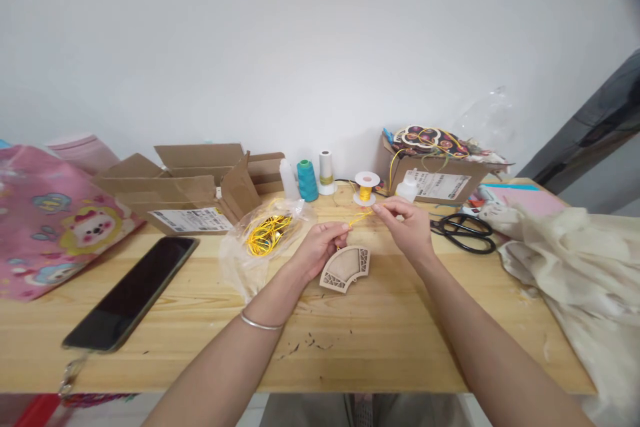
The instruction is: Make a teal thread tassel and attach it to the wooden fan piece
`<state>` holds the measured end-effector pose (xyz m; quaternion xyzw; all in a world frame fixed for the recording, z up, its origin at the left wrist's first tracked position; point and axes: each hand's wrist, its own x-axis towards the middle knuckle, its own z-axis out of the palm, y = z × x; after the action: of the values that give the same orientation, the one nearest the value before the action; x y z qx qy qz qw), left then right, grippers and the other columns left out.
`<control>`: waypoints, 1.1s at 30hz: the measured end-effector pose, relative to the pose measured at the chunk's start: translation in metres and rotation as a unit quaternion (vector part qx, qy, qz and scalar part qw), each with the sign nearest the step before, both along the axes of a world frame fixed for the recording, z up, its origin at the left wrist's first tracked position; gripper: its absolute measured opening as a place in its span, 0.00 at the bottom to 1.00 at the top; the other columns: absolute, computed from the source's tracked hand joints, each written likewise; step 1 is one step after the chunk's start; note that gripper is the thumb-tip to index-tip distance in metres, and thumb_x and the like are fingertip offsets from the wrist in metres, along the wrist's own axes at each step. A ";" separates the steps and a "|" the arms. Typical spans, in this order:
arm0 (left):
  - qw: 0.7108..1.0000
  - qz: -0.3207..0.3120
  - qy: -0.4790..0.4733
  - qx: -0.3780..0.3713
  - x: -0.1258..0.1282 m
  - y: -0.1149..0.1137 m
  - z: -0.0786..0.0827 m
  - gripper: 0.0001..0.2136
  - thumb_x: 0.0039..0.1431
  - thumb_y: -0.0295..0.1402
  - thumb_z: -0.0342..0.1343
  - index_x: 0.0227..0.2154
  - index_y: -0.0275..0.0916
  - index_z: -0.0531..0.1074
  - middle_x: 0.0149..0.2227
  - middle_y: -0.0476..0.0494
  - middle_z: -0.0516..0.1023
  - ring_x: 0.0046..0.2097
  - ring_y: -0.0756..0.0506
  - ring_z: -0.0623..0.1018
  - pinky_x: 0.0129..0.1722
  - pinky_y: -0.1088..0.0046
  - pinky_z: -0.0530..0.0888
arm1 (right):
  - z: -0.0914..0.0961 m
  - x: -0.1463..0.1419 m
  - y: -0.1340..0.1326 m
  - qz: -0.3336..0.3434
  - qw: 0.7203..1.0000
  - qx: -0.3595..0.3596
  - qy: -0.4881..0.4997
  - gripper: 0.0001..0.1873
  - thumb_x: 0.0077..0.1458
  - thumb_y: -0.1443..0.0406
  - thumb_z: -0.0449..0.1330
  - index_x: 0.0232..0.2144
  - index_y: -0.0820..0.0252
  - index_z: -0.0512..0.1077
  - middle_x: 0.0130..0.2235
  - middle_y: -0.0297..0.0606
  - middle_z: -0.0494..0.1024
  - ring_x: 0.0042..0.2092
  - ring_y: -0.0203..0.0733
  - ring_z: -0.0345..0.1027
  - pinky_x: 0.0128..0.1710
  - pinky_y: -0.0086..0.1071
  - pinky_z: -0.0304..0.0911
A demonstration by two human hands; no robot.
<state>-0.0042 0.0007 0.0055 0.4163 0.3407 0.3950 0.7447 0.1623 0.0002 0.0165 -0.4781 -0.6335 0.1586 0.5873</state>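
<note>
Between my two hands runs a short stretch of yellow cord [359,217]. My left hand [323,247] pinches the cord at its left end, fingers closed. From it hangs a fan-shaped wooden pendant [346,268] with cut-out lattice at both sides, just below my left fingertips. At the cord's right end my right hand [404,225] is closed in a pinch, thumb against forefinger. Behind the hands stands a white spool wound with yellow thread [366,192]. A plastic bag of yellow cords [270,235] lies left of my left hand.
Black-handled scissors [465,232] lie to the right, near a cream cloth [575,273]. Open cardboard boxes [170,193] stand at the back, with a teal thread cone [307,181] and a white spool [326,170] beside them. A phone [133,293] lies at left by a pink bag [60,227].
</note>
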 end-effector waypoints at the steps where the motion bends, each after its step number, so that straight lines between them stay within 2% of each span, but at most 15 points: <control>1: 1.000 0.005 -0.001 0.000 0.000 0.000 0.000 0.13 0.43 0.34 0.57 0.15 0.34 0.62 0.14 0.55 0.59 0.18 0.57 0.59 0.19 0.80 0.54 | 0.001 0.000 -0.001 -0.005 1.000 0.004 0.001 0.07 0.46 0.64 0.58 0.21 0.60 0.73 0.25 0.37 0.73 0.28 0.37 0.65 0.28 0.31 0.60; 3: 1.000 0.021 -0.001 0.000 0.000 0.001 -0.001 0.13 0.43 0.35 0.58 0.15 0.34 0.62 0.14 0.55 0.59 0.18 0.57 0.59 0.19 0.80 0.55 | 0.003 -0.002 -0.003 0.012 0.999 0.023 -0.026 0.08 0.45 0.64 0.59 0.18 0.60 0.71 0.24 0.36 0.72 0.28 0.37 0.64 0.29 0.31 0.60; 7: 0.999 0.049 0.000 0.001 -0.001 0.003 -0.003 0.13 0.42 0.35 0.59 0.15 0.34 0.61 0.14 0.55 0.59 0.18 0.58 0.58 0.19 0.80 0.54 | 0.005 -0.006 -0.007 0.087 0.992 0.041 -0.077 0.10 0.46 0.64 0.58 0.16 0.59 0.68 0.23 0.35 0.71 0.29 0.36 0.64 0.32 0.31 0.59; 9: 0.999 0.048 -0.001 0.005 -0.001 0.004 -0.004 0.13 0.42 0.35 0.58 0.15 0.35 0.61 0.14 0.55 0.59 0.18 0.58 0.58 0.19 0.80 0.54 | 0.003 -0.007 -0.005 0.067 0.996 0.012 -0.050 0.10 0.46 0.63 0.58 0.16 0.60 0.68 0.23 0.35 0.71 0.27 0.35 0.62 0.28 0.30 0.58; 12: 1.000 0.016 -0.001 0.014 -0.002 0.004 -0.003 0.13 0.42 0.35 0.58 0.14 0.34 0.61 0.15 0.55 0.59 0.19 0.58 0.58 0.20 0.80 0.54 | -0.004 -0.003 0.002 0.016 0.997 -0.072 0.036 0.12 0.44 0.59 0.58 0.18 0.62 0.68 0.20 0.33 0.67 0.22 0.31 0.57 0.22 0.27 0.52; 16: 0.998 -0.053 0.006 0.018 -0.001 -0.001 -0.001 0.13 0.41 0.34 0.59 0.14 0.34 0.62 0.15 0.54 0.60 0.19 0.57 0.59 0.20 0.79 0.54 | -0.013 0.001 0.009 0.025 0.982 -0.136 0.125 0.15 0.41 0.55 0.59 0.20 0.63 0.69 0.19 0.31 0.67 0.21 0.30 0.55 0.21 0.26 0.51; 21: 0.995 -0.097 0.012 0.020 0.000 -0.006 0.002 0.12 0.41 0.35 0.59 0.15 0.33 0.63 0.16 0.54 0.60 0.20 0.57 0.59 0.20 0.79 0.54 | -0.021 -0.004 0.012 0.056 0.978 -0.171 0.102 0.19 0.38 0.51 0.59 0.19 0.63 0.68 0.18 0.32 0.68 0.20 0.30 0.56 0.20 0.25 0.52; 27: 0.998 -0.042 -0.001 0.039 -0.003 -0.001 0.003 0.14 0.43 0.37 0.58 0.15 0.34 0.61 0.16 0.55 0.60 0.20 0.57 0.59 0.21 0.79 0.55 | -0.025 -0.006 0.012 0.084 0.974 -0.198 0.066 0.15 0.37 0.56 0.60 0.17 0.64 0.70 0.17 0.32 0.69 0.19 0.30 0.55 0.18 0.25 0.51; 29: 0.999 -0.022 -0.002 0.046 -0.003 0.001 0.003 0.14 0.43 0.37 0.58 0.16 0.34 0.61 0.16 0.55 0.60 0.20 0.57 0.59 0.21 0.79 0.55 | -0.022 -0.005 0.010 0.098 0.974 -0.197 0.056 0.12 0.38 0.59 0.61 0.22 0.65 0.72 0.22 0.36 0.73 0.22 0.32 0.61 0.21 0.26 0.57; 31: 0.999 -0.010 0.000 0.049 -0.004 0.001 0.004 0.14 0.43 0.37 0.58 0.15 0.34 0.61 0.16 0.54 0.60 0.20 0.57 0.59 0.21 0.79 0.55 | -0.018 -0.005 0.007 0.137 0.974 -0.177 0.040 0.14 0.38 0.62 0.61 0.31 0.62 0.73 0.34 0.39 0.76 0.32 0.38 0.68 0.31 0.31 0.63; 33: 0.999 -0.007 0.002 0.049 -0.004 0.001 0.004 0.14 0.42 0.37 0.59 0.15 0.34 0.62 0.16 0.54 0.61 0.19 0.57 0.59 0.21 0.79 0.55 | -0.014 -0.006 0.003 0.190 0.970 -0.150 0.017 0.19 0.40 0.64 0.61 0.39 0.58 0.72 0.43 0.39 0.74 0.43 0.42 0.66 0.43 0.36 0.61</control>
<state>-0.0081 0.0019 0.0091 0.4555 0.3198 0.4049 0.7255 0.1563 0.0033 0.0028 -0.4291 -0.6713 0.3685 0.4790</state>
